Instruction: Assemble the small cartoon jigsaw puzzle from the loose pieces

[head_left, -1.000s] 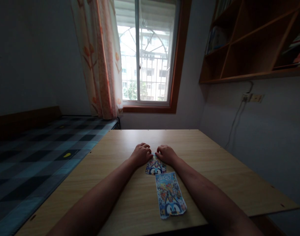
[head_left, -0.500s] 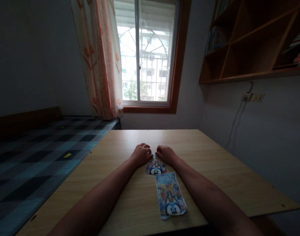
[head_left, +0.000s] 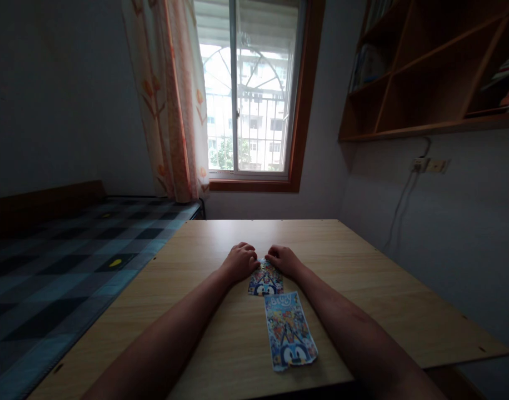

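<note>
My left hand (head_left: 241,261) rests on the wooden table (head_left: 213,344) with its fingers curled and its thumb at the upper left of a small colourful picture (head_left: 266,279). Opposite it, my right hand (head_left: 283,260) is closed at the picture's upper right, fingertips bent down onto it. The top of this picture is partly covered by both hands, and I cannot tell whether it is one sheet or joined pieces. Closer to me lies a larger printed sheet (head_left: 291,330) reading "Bluey", with a blue dog face and a ragged bottom edge; neither hand touches it.
A bed with a checked cover (head_left: 91,272) stands along the left. Beyond the table are a patterned curtain (head_left: 171,111) and a window (head_left: 258,105). Wooden shelves (head_left: 438,72) hang on the right wall above a socket (head_left: 420,164) with a cord.
Both hands stay at the top of the small picture, with only a slight shift of the right fingers. The larger sheet keeps its place.
</note>
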`<state>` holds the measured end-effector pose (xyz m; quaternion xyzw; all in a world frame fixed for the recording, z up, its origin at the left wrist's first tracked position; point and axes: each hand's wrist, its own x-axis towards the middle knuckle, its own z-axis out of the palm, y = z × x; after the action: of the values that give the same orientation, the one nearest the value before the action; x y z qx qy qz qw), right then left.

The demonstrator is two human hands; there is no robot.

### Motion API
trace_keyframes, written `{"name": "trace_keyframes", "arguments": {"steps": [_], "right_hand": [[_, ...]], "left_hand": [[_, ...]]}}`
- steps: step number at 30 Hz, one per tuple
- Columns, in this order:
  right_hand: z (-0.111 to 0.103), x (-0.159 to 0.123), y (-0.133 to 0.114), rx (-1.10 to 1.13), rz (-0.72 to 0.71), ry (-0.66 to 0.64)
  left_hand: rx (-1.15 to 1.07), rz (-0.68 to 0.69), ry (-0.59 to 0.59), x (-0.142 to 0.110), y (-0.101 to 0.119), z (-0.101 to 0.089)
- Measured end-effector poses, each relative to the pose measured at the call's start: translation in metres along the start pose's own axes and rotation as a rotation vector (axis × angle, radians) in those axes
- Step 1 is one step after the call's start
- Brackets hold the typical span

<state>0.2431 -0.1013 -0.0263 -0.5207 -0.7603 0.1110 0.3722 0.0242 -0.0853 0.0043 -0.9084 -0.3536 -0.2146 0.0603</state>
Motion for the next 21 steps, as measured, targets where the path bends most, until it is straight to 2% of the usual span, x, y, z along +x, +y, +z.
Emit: {"name": "trace_keyframes", "arguments": {"steps": [14, 21], "right_hand": [[-0.0005, 0.0034, 0.0057, 0.117, 0.058, 0.026], [0.0008, 0.0018, 0.0055, 0.014, 0.011, 0.032]], "left_hand": [[0.010, 0.020, 0.019, 0.0002, -0.0014, 0.0014], [0.003, 0.018, 0.015, -0.0004, -0.0014, 0.0012]]}}
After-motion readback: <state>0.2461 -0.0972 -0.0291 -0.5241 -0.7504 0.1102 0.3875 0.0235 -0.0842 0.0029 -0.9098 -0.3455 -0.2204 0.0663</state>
